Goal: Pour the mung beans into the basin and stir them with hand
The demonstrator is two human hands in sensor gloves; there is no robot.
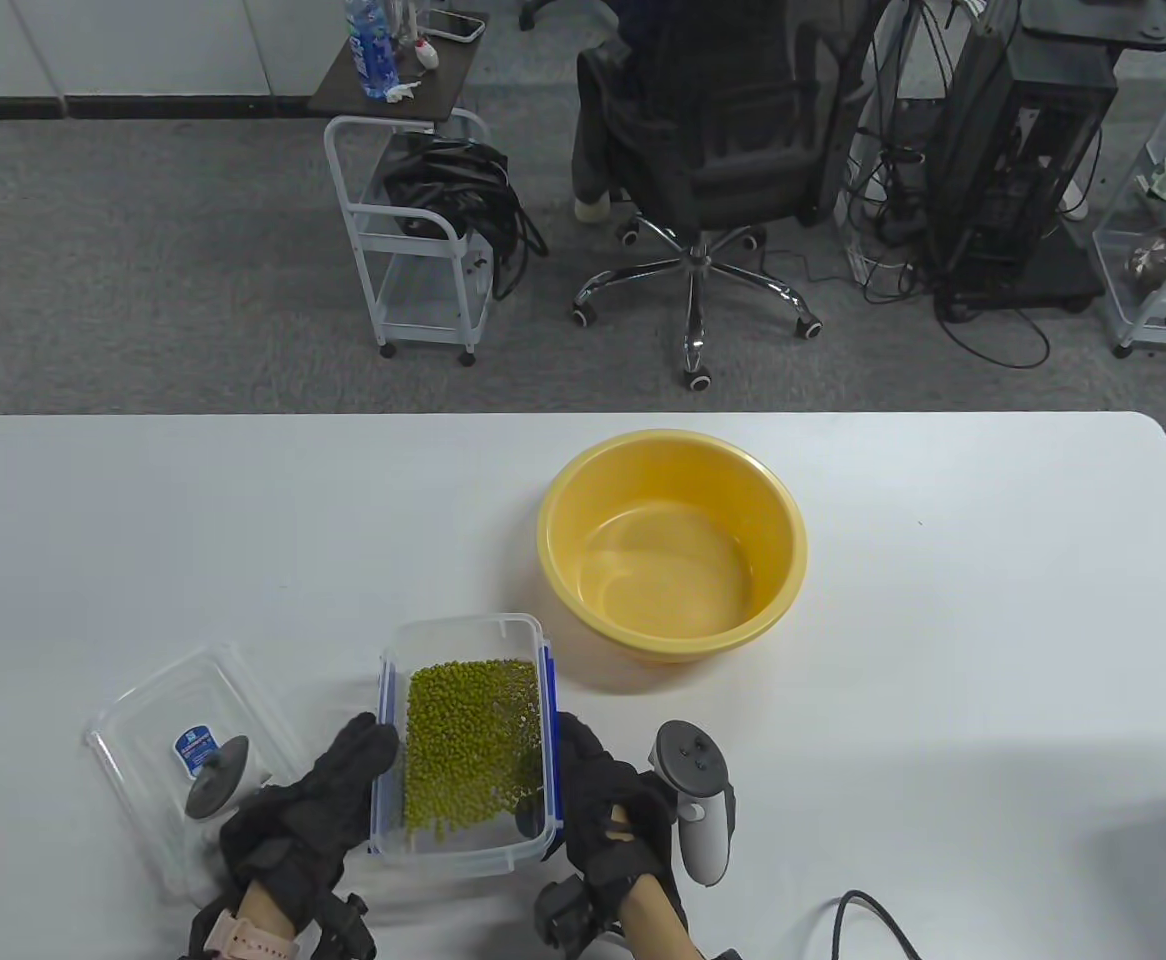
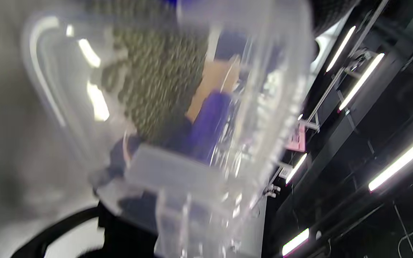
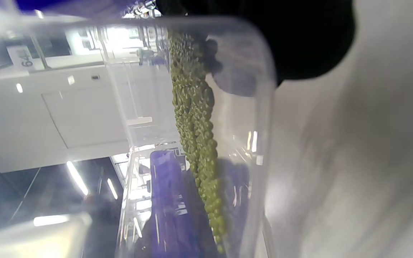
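A clear plastic box [image 1: 463, 640] with blue clips holds green mung beans [image 1: 471, 738] near the table's front edge. My left hand [image 1: 338, 775] grips its left side and my right hand [image 1: 593, 780] grips its right side, both in black gloves. An empty yellow basin [image 1: 672, 543] stands just beyond the box to the right. In the left wrist view the box [image 2: 177, 118] and its beans [image 2: 156, 79] are blurred and fill the frame. The right wrist view has the box wall [image 3: 260, 118] and a band of beans [image 3: 195, 129] close up, with gloved fingers [image 3: 299, 39] at the top.
The box's clear lid [image 1: 183, 735] lies on the table to the left of my left hand. A black cable [image 1: 873, 920] curls in at the front right. Beyond the table's far edge stand a white cart [image 1: 413, 230] and an office chair [image 1: 703, 150].
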